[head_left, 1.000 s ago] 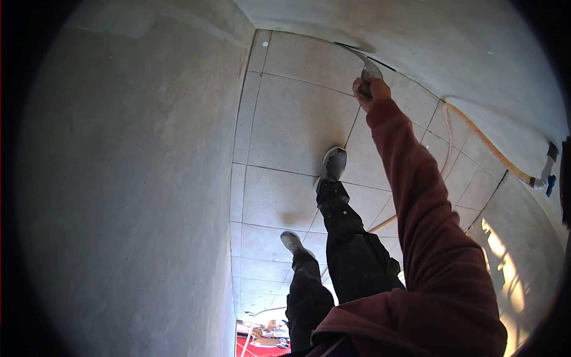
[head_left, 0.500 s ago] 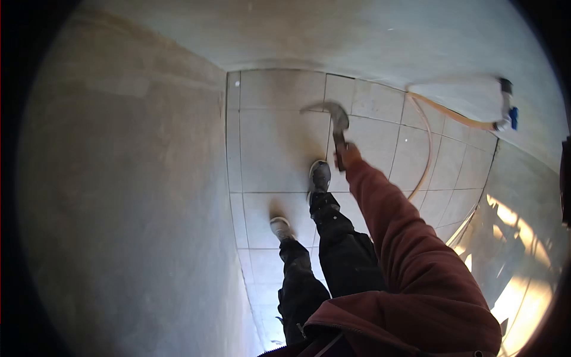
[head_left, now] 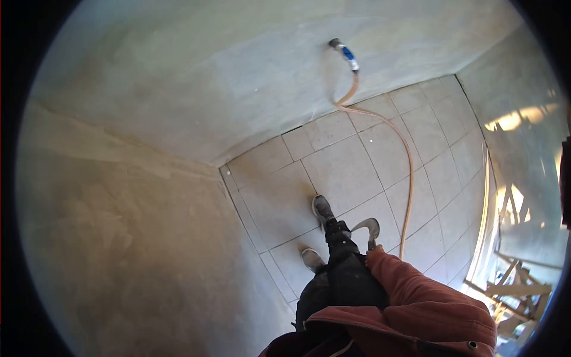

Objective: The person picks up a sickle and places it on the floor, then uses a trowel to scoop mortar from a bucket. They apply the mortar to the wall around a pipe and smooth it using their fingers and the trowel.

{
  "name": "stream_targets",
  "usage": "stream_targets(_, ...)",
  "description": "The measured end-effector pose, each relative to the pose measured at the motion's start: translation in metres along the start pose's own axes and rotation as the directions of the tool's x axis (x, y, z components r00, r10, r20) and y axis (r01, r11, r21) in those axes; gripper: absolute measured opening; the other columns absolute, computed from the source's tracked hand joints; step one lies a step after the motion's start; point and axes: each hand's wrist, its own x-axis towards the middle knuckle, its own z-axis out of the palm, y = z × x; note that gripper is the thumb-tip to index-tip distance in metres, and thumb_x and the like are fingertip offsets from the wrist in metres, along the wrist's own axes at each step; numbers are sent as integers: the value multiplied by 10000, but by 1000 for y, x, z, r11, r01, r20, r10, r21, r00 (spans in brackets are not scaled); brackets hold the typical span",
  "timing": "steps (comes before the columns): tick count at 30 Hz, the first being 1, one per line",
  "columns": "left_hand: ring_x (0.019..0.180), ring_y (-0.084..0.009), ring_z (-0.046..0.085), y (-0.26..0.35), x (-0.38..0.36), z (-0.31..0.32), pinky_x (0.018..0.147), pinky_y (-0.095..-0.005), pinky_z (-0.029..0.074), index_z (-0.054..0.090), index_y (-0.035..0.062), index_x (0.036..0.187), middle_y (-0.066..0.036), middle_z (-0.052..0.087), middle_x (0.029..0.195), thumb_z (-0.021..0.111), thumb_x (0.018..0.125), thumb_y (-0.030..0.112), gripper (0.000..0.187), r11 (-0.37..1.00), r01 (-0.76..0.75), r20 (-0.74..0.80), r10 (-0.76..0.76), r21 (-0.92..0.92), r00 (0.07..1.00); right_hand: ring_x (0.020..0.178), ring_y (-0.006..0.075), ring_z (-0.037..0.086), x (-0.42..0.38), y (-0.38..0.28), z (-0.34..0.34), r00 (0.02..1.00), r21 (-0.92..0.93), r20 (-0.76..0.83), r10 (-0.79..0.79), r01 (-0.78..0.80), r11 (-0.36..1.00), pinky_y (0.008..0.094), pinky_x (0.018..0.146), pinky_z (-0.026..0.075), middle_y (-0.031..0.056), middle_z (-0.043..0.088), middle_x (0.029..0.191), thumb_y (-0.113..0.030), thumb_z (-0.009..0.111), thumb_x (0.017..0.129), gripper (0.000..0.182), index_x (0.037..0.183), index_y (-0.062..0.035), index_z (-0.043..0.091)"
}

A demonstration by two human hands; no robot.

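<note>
My right hand point(head_left: 375, 252) is closed around the handle of a sickle point(head_left: 370, 226). Its grey curved blade points up and bends over to the left, beside my right leg. A reddish-brown sleeve covers that arm. Below the blade, the grip is mostly covered by my fingers. My left hand is outside the picture. Both of my shoes stand on the tiled floor point(head_left: 339, 166), to the left of the sickle.
A tap with a blue handle point(head_left: 348, 54) sticks out of the plastered wall point(head_left: 238, 77). From it a hose point(head_left: 410, 178) runs across the tiles towards me. Scrap wood point(head_left: 517, 290) lies at the lower right, by an opening with sunlight. Another wall point(head_left: 137, 238) stands at the left.
My view has swung towards the right, so the tap now appears nearer the middle and the wood has come into sight. My right hand has drawn the sickle back closer to my body.
</note>
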Motion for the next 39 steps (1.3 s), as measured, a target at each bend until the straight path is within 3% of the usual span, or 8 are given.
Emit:
stream_targets(7, 990, -284, 387, 76, -5, 49, 904, -524, 93, 513, 58, 891, -111, 486, 986, 629, 567, 316, 431, 918, -203, -9, 212, -340, 977, 716, 292, 506, -137, 30, -43, 981, 117, -123, 152, -137, 984, 353, 619, 405, 186, 504, 811, -182, 528, 639, 391, 943, 0, 363)
stream_targets(10, 1032, -275, 351, 94, -42, 89, 905, -531, 35, 502, 70, 935, -84, 483, 1004, 588, 565, 340, 466, 887, -108, 388, 302, -448, 871, 910, 350, 456, -148, 87, -36, 976, -10, -187, 112, -116, 993, 354, 795, 364, 243, 475, 944, -258, 547, 602, 499, 979, 14, 367)
stream_targets(17, 1053, -150, 350, 151, -146, 152, 894, -533, -49, 489, 150, 1012, -46, 472, 1050, 490, 658, 417, 443, 845, -239, 672, 527, -478, 521, 920, 277, 470, -171, 191, -23, 995, -112, 11, 99, -97, 989, 331, 778, 382, 181, 485, 974, -289, 567, 591, 461, 934, -8, 442)
stream_targets(19, 1014, -161, 378, 175, -169, 141, 899, -516, 119, 426, 124, 1060, -29, 495, 1008, 397, 750, 294, 354, 868, -253, 856, 478, -427, 198, 905, 272, 475, -162, 274, 0, 1000, -112, 6, 25, -24, 993, 332, 765, 384, 165, 492, 956, -296, 563, 599, 433, 918, -23, 457)
stream_targets(24, 1016, -168, 376, 270, -145, 103, 900, -511, 121, 426, 128, 1062, -37, 488, 1014, 401, 748, 295, 357, 650, -580, 739, 663, -490, 118, 867, 258, 488, -187, 279, -31, 994, 66, -3, 112, -111, 992, 332, 732, 388, 126, 510, 910, -312, 554, 618, 367, 879, -61, 495)
stream_targets(29, 1018, -177, 373, 378, -127, 35, 901, -505, 125, 425, 132, 1064, -47, 479, 1022, 406, 744, 296, 360, 226, -884, 667, 736, -409, -121, 829, 244, 500, -212, 421, -15, 963, 363, 96, 250, -268, 892, 333, 700, 393, 86, 528, 865, -328, 545, 638, 306, 840, -99, 533)
stream_targets(31, 1019, -180, 372, 419, -138, -2, 902, -502, 126, 425, 134, 1065, -51, 475, 1025, 408, 743, 296, 361, 97, -925, 655, 733, -368, -184, 966, 303, 426, -227, 470, -13, 940, 541, 185, 286, -341, 769, 343, 807, 348, 177, 451, 1022, -399, 572, 600, 607, 1047, -35, 380)
stream_targets(39, 1022, -195, 369, 548, -186, -97, 903, -492, 132, 424, 140, 1068, -68, 461, 1037, 417, 737, 297, 366, -139, -948, 619, 729, -285, -293, 911, 262, 481, -253, 586, 22, 806, 740, 376, 457, -558, 375, 311, 752, 394, 130, 524, 913, -264, 554, 632, 389, 950, -51, 487)
